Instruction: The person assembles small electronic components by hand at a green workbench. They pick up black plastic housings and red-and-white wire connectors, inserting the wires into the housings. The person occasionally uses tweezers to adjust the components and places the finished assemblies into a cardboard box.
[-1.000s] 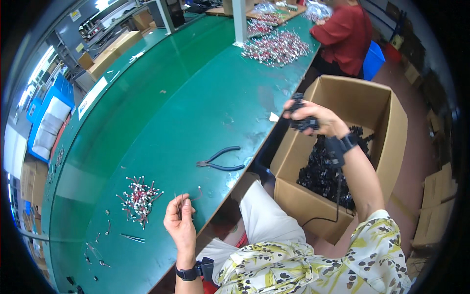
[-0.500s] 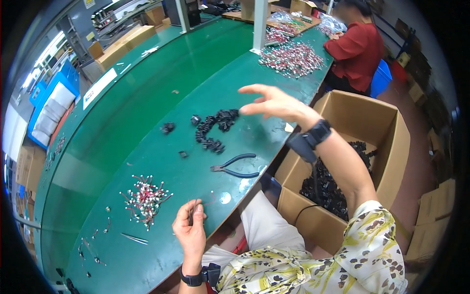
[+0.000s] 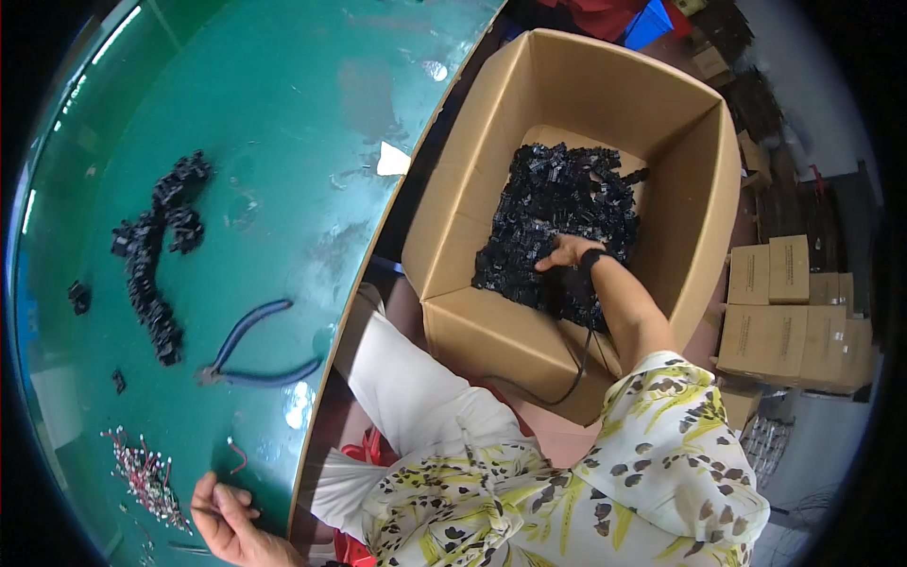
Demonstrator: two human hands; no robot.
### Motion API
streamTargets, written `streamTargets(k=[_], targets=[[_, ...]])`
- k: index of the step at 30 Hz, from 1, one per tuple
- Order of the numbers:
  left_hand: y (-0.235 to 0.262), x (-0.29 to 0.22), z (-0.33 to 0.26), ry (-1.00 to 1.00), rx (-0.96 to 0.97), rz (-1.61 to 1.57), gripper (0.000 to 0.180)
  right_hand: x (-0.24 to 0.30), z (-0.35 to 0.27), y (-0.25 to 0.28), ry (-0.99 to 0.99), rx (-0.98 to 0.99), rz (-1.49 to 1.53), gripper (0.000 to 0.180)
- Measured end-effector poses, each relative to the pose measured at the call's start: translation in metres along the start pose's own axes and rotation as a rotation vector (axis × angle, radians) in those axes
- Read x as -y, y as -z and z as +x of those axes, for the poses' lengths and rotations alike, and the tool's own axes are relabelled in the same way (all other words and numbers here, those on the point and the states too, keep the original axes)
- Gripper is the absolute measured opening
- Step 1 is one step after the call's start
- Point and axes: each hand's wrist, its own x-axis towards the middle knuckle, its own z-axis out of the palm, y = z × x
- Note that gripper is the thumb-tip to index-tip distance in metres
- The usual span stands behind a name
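My left hand (image 3: pixel 227 523) is low on the green table, thumb and fingers pinched together. From its fingertips sticks out a short red wire (image 3: pixel 240 457) with a small white end. Beside this hand lies a pile of red wires with white connectors (image 3: pixel 149 480). Deep in a large cardboard box (image 3: pixel 470 231) is my right hand (image 3: pixel 568 251), over a heap of small black plastic parts (image 3: pixel 548 194). Its thumb and visible fingers are apart, with nothing seen between them; the other fingers are partly hidden.
Blue-handled pliers (image 3: pixel 255 354) lie near the table edge. A long cluster of black parts (image 3: pixel 151 274) stretches beyond them. Tweezers (image 3: pixel 189 548) lie by the wire pile. A cable (image 3: pixel 578 373) hangs into the box from my right wrist. Stacked cartons (image 3: pixel 784 312) stand at the right.
My view has turned down and to the right. My right hand has gone from above the table into the box. My left hand still pinches the red wire.
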Motion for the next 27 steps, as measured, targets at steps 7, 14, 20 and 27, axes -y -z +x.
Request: streamTargets(k=[7, 14, 20, 27], targets=[[-0.005, 0.006, 0.006, -0.039, -0.044, 0.083, 0.016, -0.009, 0.051, -0.071, -0.116, -0.155, 0.164, 0.121], [-0.010, 0.006, 0.007, -0.087, -0.124, 0.234, 0.028, 0.012, 0.067, -0.096, 0.103, -0.124, 0.340, 0.117], [-0.009, 0.002, 0.006, -0.140, -0.109, 0.329, 0.029, 0.021, 0.087, -0.094, 0.097, -0.124, 0.358, 0.118], [-0.009, 0.008, 0.005, -0.137, -0.108, 0.189, 0.027, 0.018, 0.090, -0.089, 0.173, -0.023, 0.382, 0.114]])
